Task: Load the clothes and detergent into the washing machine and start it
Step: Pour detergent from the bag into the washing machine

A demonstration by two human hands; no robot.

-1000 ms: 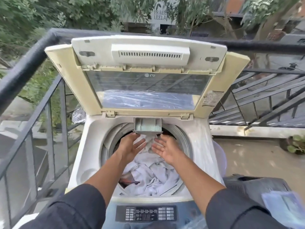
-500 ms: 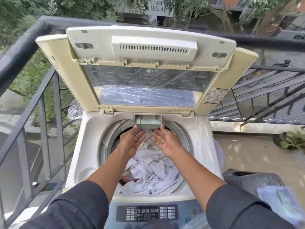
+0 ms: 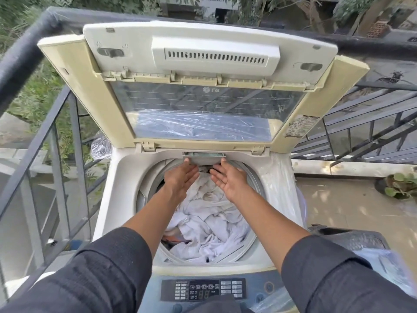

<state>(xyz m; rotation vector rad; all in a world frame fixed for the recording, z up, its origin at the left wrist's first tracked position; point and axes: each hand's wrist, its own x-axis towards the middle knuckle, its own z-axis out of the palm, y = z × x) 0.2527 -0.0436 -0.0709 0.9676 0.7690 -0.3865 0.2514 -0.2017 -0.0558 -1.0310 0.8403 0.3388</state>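
Note:
A top-loading washing machine (image 3: 117, 199) stands in front of me with its lid (image 3: 207, 91) raised. White clothes (image 3: 209, 222) fill the drum. At the drum's back rim the grey detergent drawer (image 3: 204, 158) sits almost fully pushed in. My left hand (image 3: 180, 179) and my right hand (image 3: 228, 179) reach over the clothes with straight fingers, and their fingertips press against the drawer's front. The control panel (image 3: 203, 290) lies at the machine's near edge between my sleeves.
A black metal railing (image 3: 52, 136) runs along the left and behind the machine. A dark basket (image 3: 352, 238) stands at the right, with a plastic bag (image 3: 388, 265) in front of it. A potted plant (image 3: 399, 186) sits on the floor at the far right.
Both hands have moved forward to the back rim, and the detergent drawer has slid from sticking out over the drum to almost fully in. The camera has come closer.

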